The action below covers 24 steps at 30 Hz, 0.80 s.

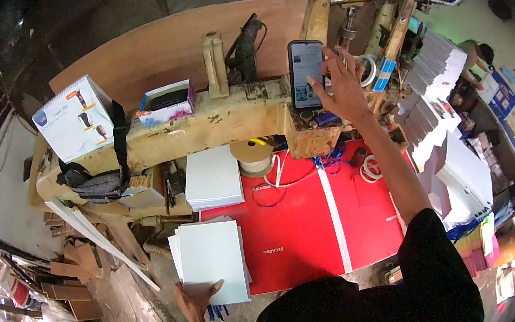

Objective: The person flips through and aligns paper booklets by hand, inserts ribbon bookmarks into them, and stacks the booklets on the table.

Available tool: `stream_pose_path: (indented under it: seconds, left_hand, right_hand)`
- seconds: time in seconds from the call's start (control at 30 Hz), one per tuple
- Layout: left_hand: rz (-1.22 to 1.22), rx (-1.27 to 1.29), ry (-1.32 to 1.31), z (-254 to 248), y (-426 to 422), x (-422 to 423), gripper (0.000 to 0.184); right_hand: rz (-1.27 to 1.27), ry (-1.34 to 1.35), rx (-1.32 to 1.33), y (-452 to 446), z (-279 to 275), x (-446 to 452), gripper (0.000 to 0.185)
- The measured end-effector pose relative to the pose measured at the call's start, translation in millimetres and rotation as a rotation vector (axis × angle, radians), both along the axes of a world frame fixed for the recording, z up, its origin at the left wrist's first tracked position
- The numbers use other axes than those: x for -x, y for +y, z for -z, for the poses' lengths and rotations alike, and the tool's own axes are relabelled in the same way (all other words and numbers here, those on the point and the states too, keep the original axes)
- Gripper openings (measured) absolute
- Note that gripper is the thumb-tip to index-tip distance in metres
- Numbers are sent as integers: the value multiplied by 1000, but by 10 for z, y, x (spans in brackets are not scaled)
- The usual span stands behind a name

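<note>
A stack of white sheets (pixel 212 256) lies at the front left corner of the red tabletop (pixel 288 236). My left hand (pixel 199 297) grips its lower edge, thumb on top and fingers underneath. Upright on the machine's ledge stands a phone (pixel 307 75) with its screen lit. My right hand (pixel 344 86) is raised at the phone, its thumb over the screen and the other fingers spread apart beside its right edge. Another white stack (pixel 212 177) rests behind the first one.
A desk calendar (pixel 75 121) and an open box (pixel 165 103) sit on the ledge. Behind the red top is a spool (pixel 253 157). Tall piles of folded paper (pixel 435 67) rise at the right, with another person (pixel 472 58) beyond them.
</note>
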<state>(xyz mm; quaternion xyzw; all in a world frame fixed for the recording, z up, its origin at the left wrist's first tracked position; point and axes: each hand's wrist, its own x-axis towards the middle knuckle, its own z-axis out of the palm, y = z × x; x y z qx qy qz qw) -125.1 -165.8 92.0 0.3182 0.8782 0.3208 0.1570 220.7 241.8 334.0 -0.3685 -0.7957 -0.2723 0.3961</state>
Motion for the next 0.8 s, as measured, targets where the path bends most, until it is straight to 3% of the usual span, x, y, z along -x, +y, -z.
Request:
stream_pose_path:
  seconds: [0.17, 0.23, 0.33, 0.47, 0.57, 0.67, 0.7, 0.73, 0.77, 0.8]
  left_hand:
    - [78, 103, -48, 469, -34, 211, 112]
    - [-10, 22, -30, 203, -26, 99, 112]
    - [28, 87, -3, 314, -24, 153, 111]
    - [136, 31, -28, 741, -89, 324, 109]
    - [154, 73, -11, 655, -89, 258, 108]
    - [36, -153, -61, 108, 8, 59, 106]
    - [62, -147, -226, 60, 26, 74, 106]
    - [89, -138, -390, 45, 29, 97, 106]
    - [91, -136, -390, 179, 9, 152, 106]
    - [100, -24, -219, 419, -26, 227, 105]
  right_hand:
    - [-5, -15, 50, 57, -1, 38, 55]
    - [19, -25, 67, 90, 28, 35, 57]
    - [-12, -38, -3, 66, 31, -14, 59]
    - [13, 46, 58, -137, 76, -46, 40]
    - [-13, 30, 54, -238, 302, -108, 32]
    - [8, -46, 144, -395, 506, -122, 31]
    - [-27, -65, 177, -425, 571, -110, 31]
    - [-61, -83, 212, -439, 622, -106, 31]
    - [-64, -98, 218, -441, 651, -109, 33]
    - [-63, -97, 220, -448, 664, -105, 33]
